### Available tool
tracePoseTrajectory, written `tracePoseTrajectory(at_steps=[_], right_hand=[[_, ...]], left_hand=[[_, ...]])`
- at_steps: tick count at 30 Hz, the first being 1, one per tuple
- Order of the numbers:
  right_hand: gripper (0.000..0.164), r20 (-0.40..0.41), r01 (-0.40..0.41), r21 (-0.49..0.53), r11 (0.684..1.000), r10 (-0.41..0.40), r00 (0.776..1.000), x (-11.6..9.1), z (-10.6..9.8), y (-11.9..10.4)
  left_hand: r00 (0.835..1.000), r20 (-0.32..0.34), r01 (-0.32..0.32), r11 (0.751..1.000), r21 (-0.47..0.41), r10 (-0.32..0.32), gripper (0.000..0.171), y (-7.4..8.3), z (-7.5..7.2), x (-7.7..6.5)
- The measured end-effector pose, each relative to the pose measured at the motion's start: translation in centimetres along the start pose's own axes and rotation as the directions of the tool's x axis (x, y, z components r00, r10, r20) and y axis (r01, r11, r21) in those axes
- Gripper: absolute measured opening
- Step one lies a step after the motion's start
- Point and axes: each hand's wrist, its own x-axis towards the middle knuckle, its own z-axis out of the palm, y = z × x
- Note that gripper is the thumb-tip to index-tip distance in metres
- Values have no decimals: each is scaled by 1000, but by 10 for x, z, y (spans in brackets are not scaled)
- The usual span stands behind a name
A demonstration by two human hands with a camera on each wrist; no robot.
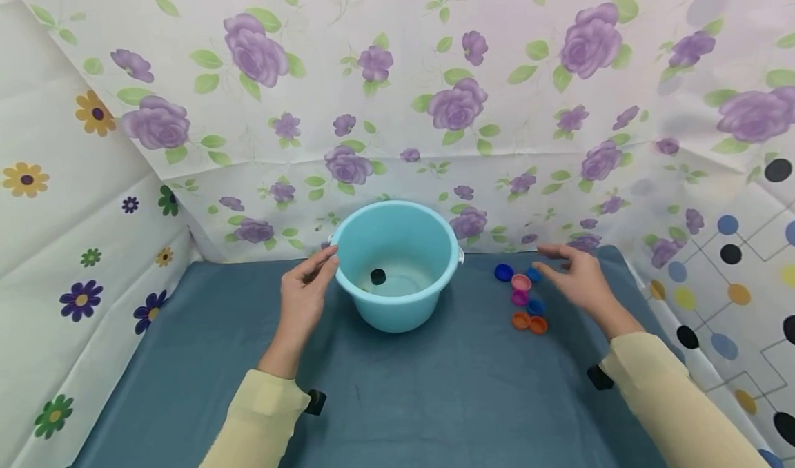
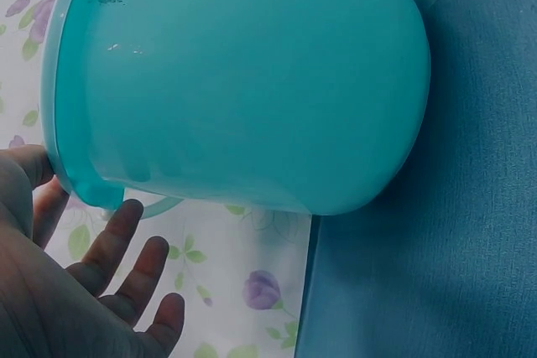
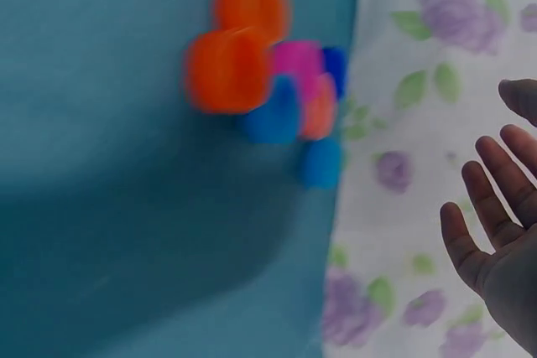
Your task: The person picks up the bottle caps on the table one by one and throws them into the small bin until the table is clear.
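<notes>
A light blue plastic bucket (image 1: pixel 397 313) stands upright on the blue cloth, with a small round black cap (image 1: pixel 378 276) on its inside bottom. My left hand (image 1: pixel 304 292) pinches the bucket's left rim between thumb and finger; in the left wrist view, the other fingers of that left hand (image 2: pixel 75 291) spread beside the bucket wall (image 2: pixel 252 81). My right hand (image 1: pixel 577 281) hovers with loose, parted fingers beside a cluster of plastic bottle caps, holding nothing. They include a dark blue cap (image 1: pixel 504 273), a pink cap (image 1: pixel 521 283), a magenta cap (image 1: pixel 519 298) and an orange cap (image 1: pixel 537 325).
The blue cloth (image 1: pixel 435 399) covers the work surface. A flowered white sheet (image 1: pixel 397 123) hangs behind the bucket, with patterned sheets on the left (image 1: pixel 37 247) and right (image 1: pixel 733 316). A white handle joint (image 1: pixel 461 255) sticks out at the bucket's right rim.
</notes>
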Motion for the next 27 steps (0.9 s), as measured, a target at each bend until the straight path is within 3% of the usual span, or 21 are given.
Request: tracePoseTrajectory(at_steps=[10, 19, 27], right_hand=[[52, 84, -23, -110, 994, 32, 996, -36, 7, 52], [42, 132, 65, -190, 980, -40, 990, -42, 17, 66], [48, 180, 100, -182, 978, -67, 981, -41, 27, 71]], left_hand=[[1000, -2, -1, 1000, -2, 1, 33, -1, 0, -1], [1000, 3, -1, 1000, -17, 1, 32, -1, -1, 2], [1000, -1, -8, 1000, -14, 8, 31, -3, -1, 2]])
